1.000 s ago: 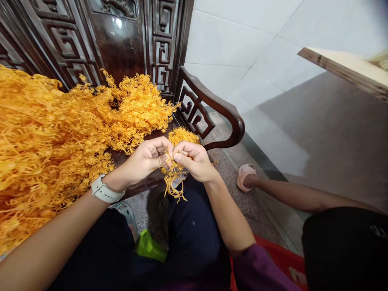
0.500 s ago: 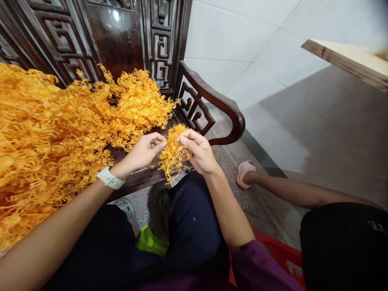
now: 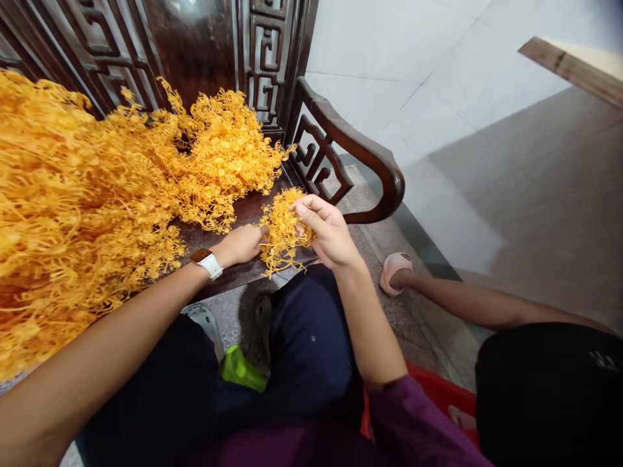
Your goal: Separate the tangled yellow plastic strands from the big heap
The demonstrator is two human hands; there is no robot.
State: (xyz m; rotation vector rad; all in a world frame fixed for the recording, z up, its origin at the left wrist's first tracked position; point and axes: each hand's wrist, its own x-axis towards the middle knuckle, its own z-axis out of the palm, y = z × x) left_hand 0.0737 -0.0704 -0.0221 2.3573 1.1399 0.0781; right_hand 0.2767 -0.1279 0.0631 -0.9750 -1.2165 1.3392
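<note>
A small heap of orange-yellow plastic sprigs point(image 3: 282, 224) with thin curled tips lies at the front edge of the dark wooden bench seat. My left hand point(image 3: 242, 244), with a white-strapped watch above it, reaches into the heap's left side. Its fingers are curled down and partly hidden, and what they grip cannot be seen. Over the right side of the heap is my right hand point(image 3: 331, 235), thumb and forefinger drawn together. Anything in that pinch is too small to make out. A far larger pile of the same sprigs point(image 3: 97, 214) covers the bench on the left.
The bench's curved armrest point(image 3: 374, 175) rises just beyond my right hand, beside a pale tiled wall point(image 3: 370, 45). Another person's leg point(image 3: 457, 298) in a pink slipper extends from the right. A red object point(image 3: 438, 389) is low behind my right arm. A board point(image 3: 569, 68) juts in at upper right.
My left hand has dropped from a raised pinch into the left side of the small heap, turning back-up so the watch face shows. My right hand stays over the heap. The view has shifted slightly.
</note>
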